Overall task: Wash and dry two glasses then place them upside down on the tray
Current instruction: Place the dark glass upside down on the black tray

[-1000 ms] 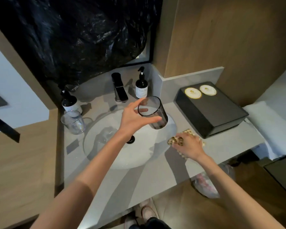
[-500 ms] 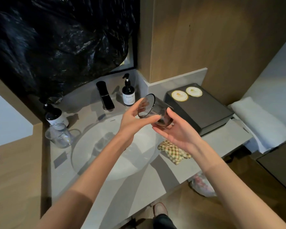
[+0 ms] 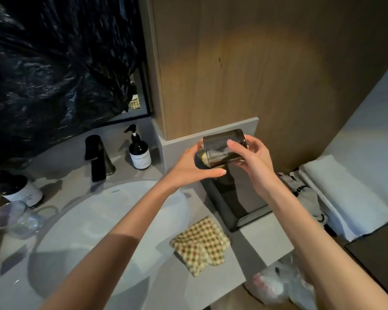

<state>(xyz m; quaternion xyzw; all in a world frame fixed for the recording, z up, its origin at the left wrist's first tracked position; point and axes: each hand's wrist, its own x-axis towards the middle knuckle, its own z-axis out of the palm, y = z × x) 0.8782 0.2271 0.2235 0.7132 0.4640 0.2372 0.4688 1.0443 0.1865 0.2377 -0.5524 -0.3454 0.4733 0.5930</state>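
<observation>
A smoky dark glass (image 3: 220,148) is held upside down, base up, just above the far end of the black tray (image 3: 231,204). My left hand (image 3: 193,166) grips its lower rim side and my right hand (image 3: 253,159) holds its right wall. A second, clear glass (image 3: 14,218) stands on the counter at the far left, blurred. The checked cloth (image 3: 199,245) lies folded on the counter in front of the tray, near the basin's right edge.
A white round basin (image 3: 87,238) fills the counter's middle, with a black faucet (image 3: 96,159) behind it. Two pump bottles (image 3: 140,153) (image 3: 20,189) stand at the back. White folded towels (image 3: 345,195) lie right of the tray; a plastic bag (image 3: 280,285) sits below the counter.
The cloth was let go onto the counter. My right hand joined the left on the dark glass, which was turned from tilted mouth-up to upside down and carried right, over the tray.
</observation>
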